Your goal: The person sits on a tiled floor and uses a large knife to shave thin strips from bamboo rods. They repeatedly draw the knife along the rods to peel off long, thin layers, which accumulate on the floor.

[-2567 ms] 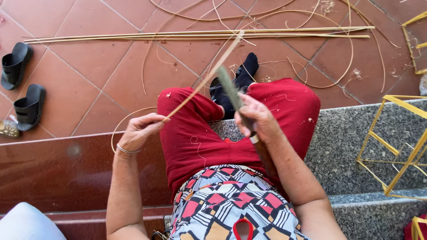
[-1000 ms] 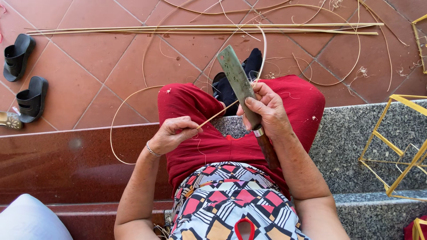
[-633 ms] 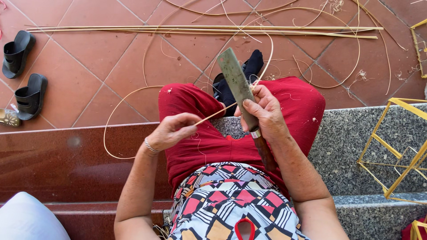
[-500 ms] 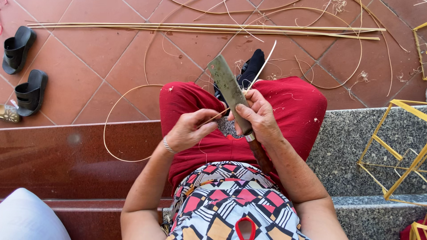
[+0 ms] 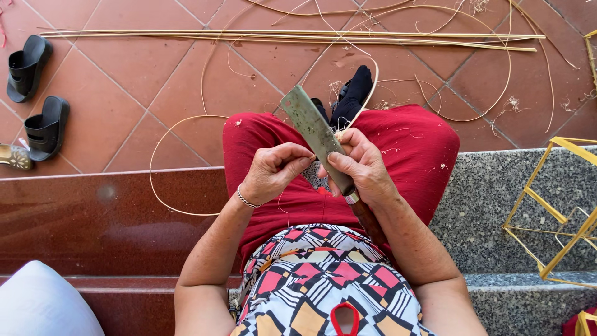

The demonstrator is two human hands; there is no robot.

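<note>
Right hand [image 5: 364, 168] is clamping the knife [image 5: 314, 134] blade-up; left hand [image 5: 273, 171] is pinching the bamboo strip [image 5: 186, 124] against it for shaving.

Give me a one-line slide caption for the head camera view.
Right hand grips a broad knife; left hand pinches a thin bamboo strip.

A home courtyard used as craft workshop: terracotta tile floor [image 5: 124, 68], bamboo strips [image 5: 292, 36] at 12 o'clock, sandals [image 5: 37, 99] at 10 o'clock.
</note>
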